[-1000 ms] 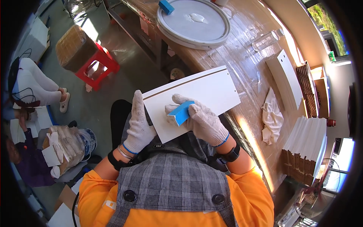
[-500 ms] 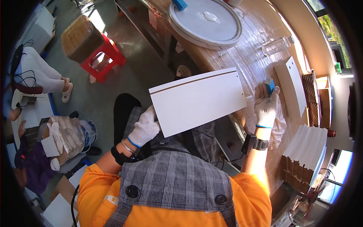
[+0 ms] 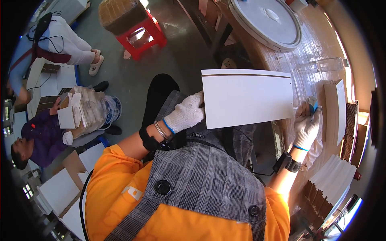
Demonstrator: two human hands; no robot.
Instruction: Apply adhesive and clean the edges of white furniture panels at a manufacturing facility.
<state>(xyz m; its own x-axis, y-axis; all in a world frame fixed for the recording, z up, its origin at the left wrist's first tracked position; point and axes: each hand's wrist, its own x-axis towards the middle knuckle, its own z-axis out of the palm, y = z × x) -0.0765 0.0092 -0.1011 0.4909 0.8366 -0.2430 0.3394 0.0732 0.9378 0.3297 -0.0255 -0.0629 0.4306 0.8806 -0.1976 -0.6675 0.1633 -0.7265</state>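
At the left edge of the frame two other people sat on the floor by a bucket [image 3: 105, 112] stuffed with white packets, and a red stool [image 3: 145, 33] stood at upper centre. Near the middle the left hand [image 3: 185, 115], in a white knit glove, had its fingers closed on the left edge of a white panel [image 3: 247, 98], held flat above the lap. Toward the right the gloved right hand [image 3: 306, 127] gripped a small blue block [image 3: 313, 105] just beside the panel's right edge, over the desk [image 3: 309, 52], where a round grey lid [image 3: 267, 20] lay at top.
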